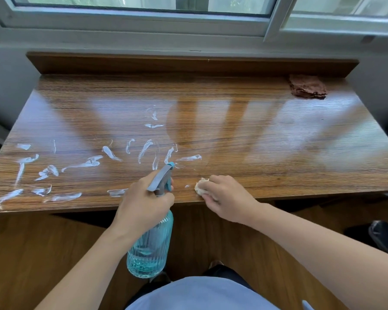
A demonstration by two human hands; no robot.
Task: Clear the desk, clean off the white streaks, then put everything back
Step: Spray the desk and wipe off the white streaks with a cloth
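While the left hand [143,202] grips the sprayer [151,233] and the right [224,198] presses a wad [201,186] on the bench [233,135], mist the streaks [87,163] lightly, then wipe leftward.

- Desk [233,135]: wood-grain top, smooth and glossy, window glare shining off it; the raised back ledge looks matt.
- Streaks [92,163]: chalky white, pasty smears across the desk's left half and front edge.
- Bottle [151,245]: clear blue ribbed body, glossy, liquid inside; grey plastic trigger head, matt.
- Wad [201,186] at the front edge: pale, crumpled, soft; paper or cloth, can't tell.
- Rag [308,87] in the back right corner: brown cloth, rumpled, nappy.
- Floor [31,253]: wood-look, dull sheen.
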